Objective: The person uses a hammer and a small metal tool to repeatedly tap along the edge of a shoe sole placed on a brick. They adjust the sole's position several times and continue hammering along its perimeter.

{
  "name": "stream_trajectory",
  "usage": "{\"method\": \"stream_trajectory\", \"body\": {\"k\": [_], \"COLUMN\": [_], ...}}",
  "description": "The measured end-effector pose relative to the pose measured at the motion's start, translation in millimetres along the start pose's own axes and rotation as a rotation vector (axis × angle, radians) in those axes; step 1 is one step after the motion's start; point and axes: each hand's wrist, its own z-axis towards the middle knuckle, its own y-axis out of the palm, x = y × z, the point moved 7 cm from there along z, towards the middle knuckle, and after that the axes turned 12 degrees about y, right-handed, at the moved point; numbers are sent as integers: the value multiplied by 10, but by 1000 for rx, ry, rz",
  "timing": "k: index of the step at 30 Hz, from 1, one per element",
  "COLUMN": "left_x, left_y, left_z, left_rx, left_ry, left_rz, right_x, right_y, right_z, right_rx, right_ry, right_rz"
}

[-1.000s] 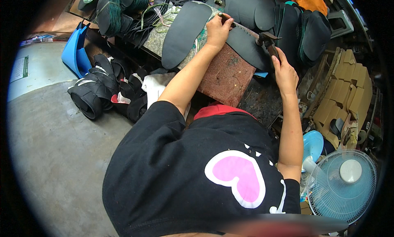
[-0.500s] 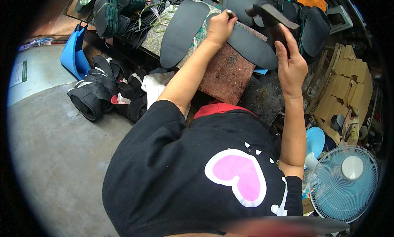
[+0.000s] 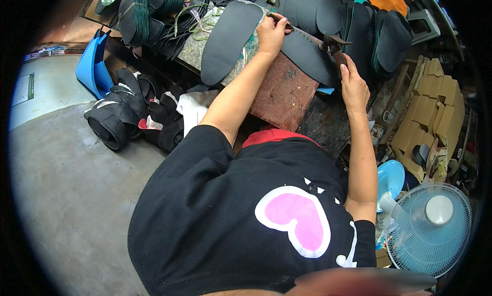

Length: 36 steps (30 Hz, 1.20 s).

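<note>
My right hand point(image 3: 354, 91) is closed round the handle of a hammer point(image 3: 337, 50). The hammer head hangs low over the outer edge of a dark grey shoe sole point(image 3: 313, 60). My left hand point(image 3: 271, 35) is pinched on a short dark rod-shaped tool point(image 3: 280, 19) at the sole's far end; its tip is hidden. A row of small holes runs along that sole's upper edge. Under the sole lies a reddish-brown slab point(image 3: 282, 91). To the left of my left hand, a second dark grey sole point(image 3: 230, 42) rests on a speckled board point(image 3: 193, 51).
Bundles of soles tied with green cord point(image 3: 134, 19) stand at the back left, with more soles point(image 3: 359, 32) at the back right. A blue folded sheet point(image 3: 93, 65) and black shoe uppers point(image 3: 118, 111) sit at left. Cardboard point(image 3: 433, 106) and a fan point(image 3: 428, 229) stand at right.
My right hand has brought the hammer down and slightly left, from raised to near the sole. My left hand has shifted a little left, and its tool now leans over more.
</note>
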Motion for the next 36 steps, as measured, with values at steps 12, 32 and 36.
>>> {"method": "stream_trajectory", "body": {"k": [12, 32, 36], "left_x": [213, 57, 153], "left_y": [108, 188, 217], "left_z": [-7, -64, -110], "left_rx": [-209, -136, -194], "left_ry": [233, 86, 151], "left_rz": [276, 91, 324], "right_x": [-493, -138, -359], "right_y": [-713, -210, -669], "right_z": [-157, -60, -210], "right_rx": [155, 24, 134], "right_ry": [-226, -31, -170], "right_rz": [440, 70, 384]}}
